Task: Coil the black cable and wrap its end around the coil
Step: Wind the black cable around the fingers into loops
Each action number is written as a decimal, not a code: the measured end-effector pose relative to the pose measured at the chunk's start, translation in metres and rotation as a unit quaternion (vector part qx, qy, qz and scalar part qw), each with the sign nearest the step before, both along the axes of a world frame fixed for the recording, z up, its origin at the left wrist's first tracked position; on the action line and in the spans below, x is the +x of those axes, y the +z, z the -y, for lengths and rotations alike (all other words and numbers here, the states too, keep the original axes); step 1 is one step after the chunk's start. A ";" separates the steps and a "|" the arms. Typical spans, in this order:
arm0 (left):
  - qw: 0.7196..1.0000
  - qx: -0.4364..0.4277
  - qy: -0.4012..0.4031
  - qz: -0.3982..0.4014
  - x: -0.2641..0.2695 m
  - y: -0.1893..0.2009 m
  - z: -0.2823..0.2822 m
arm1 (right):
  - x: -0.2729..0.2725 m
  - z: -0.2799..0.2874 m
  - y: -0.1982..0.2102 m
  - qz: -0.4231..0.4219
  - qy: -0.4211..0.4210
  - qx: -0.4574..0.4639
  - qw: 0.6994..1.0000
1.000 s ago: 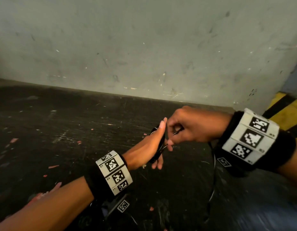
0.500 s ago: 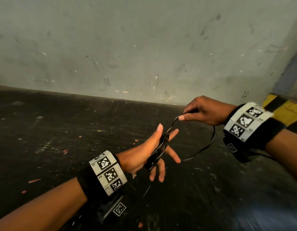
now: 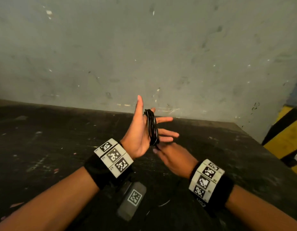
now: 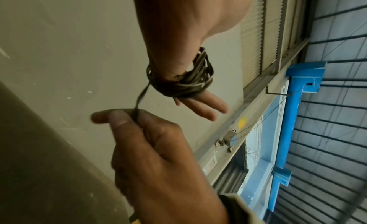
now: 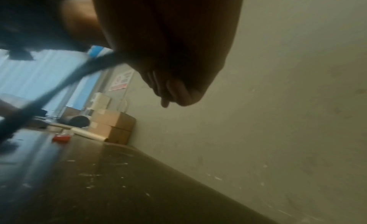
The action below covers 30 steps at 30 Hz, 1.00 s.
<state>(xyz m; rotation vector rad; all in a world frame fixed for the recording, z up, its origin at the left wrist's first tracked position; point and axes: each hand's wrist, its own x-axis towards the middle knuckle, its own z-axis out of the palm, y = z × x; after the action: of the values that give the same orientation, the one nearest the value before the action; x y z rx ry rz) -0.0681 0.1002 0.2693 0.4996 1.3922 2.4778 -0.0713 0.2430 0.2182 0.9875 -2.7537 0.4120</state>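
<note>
The black cable (image 3: 152, 127) is wound in several turns around the straight fingers of my left hand (image 3: 144, 129), which is raised with thumb up and palm toward the right. In the left wrist view the coil (image 4: 184, 79) circles those fingers. A short taut strand runs from it down to my right hand (image 4: 127, 117), which pinches the cable between thumb and curled fingers. In the head view my right hand (image 3: 171, 157) sits just below the coil. The right wrist view shows a blurred cable strand (image 5: 59, 87) leaving the closed fingers.
A dark scuffed worktop (image 3: 44, 139) lies under both hands, backed by a grey wall (image 3: 144, 55). A yellow and black striped edge (image 3: 286, 139) is at the right. Cardboard boxes (image 5: 115, 125) and a small red item (image 5: 61, 138) stand at the worktop's far end.
My right hand swung from above and right of the left hand down to below it, carrying the cable round the fingers. The loose loop is gone and the coil is thicker. My left hand rose.
</note>
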 end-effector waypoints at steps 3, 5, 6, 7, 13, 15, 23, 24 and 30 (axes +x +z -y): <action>0.998 -0.025 0.065 -0.004 -0.016 -0.002 -0.006 | 0.005 0.011 -0.004 0.002 0.004 -0.008 1.000; 0.993 -0.070 0.098 -0.017 -0.020 -0.004 -0.007 | 0.008 0.013 -0.002 0.004 0.012 -0.028 1.000; 0.988 -0.103 0.113 -0.026 -0.021 -0.005 -0.008 | 0.011 0.013 0.002 0.012 0.021 -0.035 0.999; 0.983 -0.136 0.123 -0.030 -0.018 -0.006 -0.009 | 0.013 0.013 0.007 0.021 0.032 -0.040 0.998; 0.918 -0.345 0.175 -0.082 -0.025 -0.036 -0.011 | 0.006 0.002 0.038 0.141 0.002 -0.077 0.987; 0.910 -0.378 0.153 -0.079 -0.030 -0.047 -0.009 | 0.001 -0.005 0.052 0.242 -0.004 -0.137 0.960; 0.911 -0.387 0.094 -0.112 -0.032 -0.058 -0.005 | -0.012 -0.022 0.099 0.269 -0.011 -0.206 0.941; 0.909 -0.392 0.082 -0.112 -0.031 -0.059 -0.004 | -0.014 -0.025 0.104 0.242 -0.005 -0.187 0.952; 0.925 -0.367 -0.026 -0.090 -0.023 -0.069 0.001 | -0.032 -0.041 0.130 -0.046 0.057 0.001 0.997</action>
<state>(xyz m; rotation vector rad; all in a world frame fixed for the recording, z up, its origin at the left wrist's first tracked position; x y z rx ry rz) -0.0908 0.0988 0.1999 0.5762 2.1780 1.6958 -0.1034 0.2839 0.3479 1.1383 -2.6250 0.3702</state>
